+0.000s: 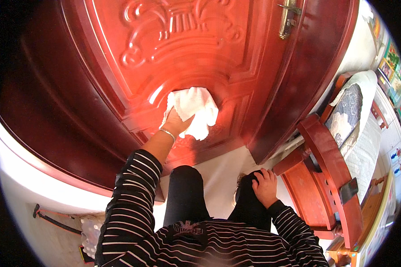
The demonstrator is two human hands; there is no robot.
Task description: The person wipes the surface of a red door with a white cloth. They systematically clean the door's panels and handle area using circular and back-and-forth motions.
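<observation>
A white cloth lies spread against the lower part of a glossy red panelled door. My left hand grips the cloth at its lower left side, with a bracelet on the wrist. Part of the fingers is hidden beneath the fabric. Raised scroll mouldings cover the door above the cloth. My right hand rests on my right knee, its fingers slightly apart and holding nothing. Both knees are bent in front of the door.
A red wooden armchair or settee with a dark phone-like object on its arm stands close on the right. A brass door handle is at upper right. A dark-handled tool leans at lower left, beside a spotted translucent bag.
</observation>
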